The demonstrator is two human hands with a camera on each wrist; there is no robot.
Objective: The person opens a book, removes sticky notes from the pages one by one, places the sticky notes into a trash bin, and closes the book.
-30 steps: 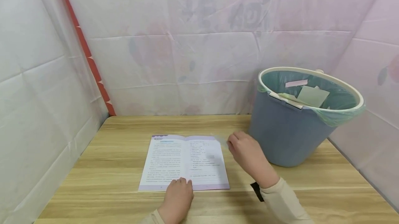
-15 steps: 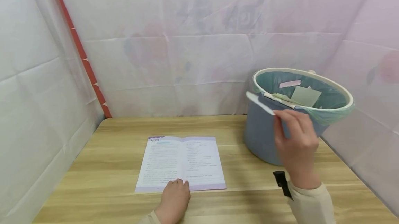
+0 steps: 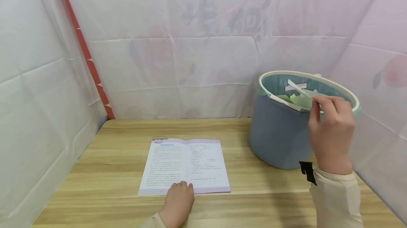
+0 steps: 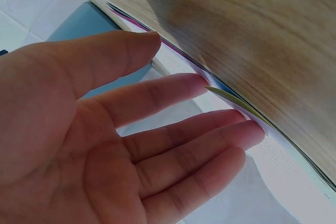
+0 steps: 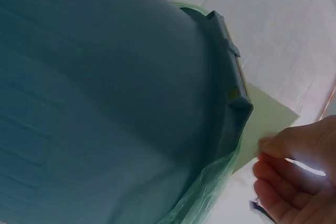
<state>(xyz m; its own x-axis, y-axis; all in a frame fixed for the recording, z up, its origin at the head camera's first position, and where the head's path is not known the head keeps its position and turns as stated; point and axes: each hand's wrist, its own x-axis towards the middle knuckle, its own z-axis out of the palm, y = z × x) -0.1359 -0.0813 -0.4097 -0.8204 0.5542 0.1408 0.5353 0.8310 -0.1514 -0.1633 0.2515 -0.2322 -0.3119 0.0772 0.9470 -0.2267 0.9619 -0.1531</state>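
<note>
Between thumb and fingers my right hand (image 3: 332, 132) pinches a thin piece of paper (image 3: 298, 88), held up at the near rim of the bin. This paper looks pale green in the right wrist view, beside the bin's rim. An open booklet (image 3: 205, 161) with printed pages lies flat on the table. On its lower edge, near the centre fold, rests my left hand (image 3: 178, 201). Seen from the left wrist, its fingers (image 4: 178, 129) are nearly straight and touch the page edges. The blue-grey bin (image 3: 279, 136) stands right of the booklet.
A green liner (image 3: 276, 81) covers the bin's inside, folded over its cream rim. Paper scraps lie within, including a pink strip (image 3: 295, 87). The wooden table (image 3: 105, 171) is enclosed by pale cloth (image 3: 210, 62) at the back and both sides.
My right hand has moved from the booklet's upper right corner, up and rightward to the bin's rim, carrying the paper. My left hand has stayed on the booklet.
</note>
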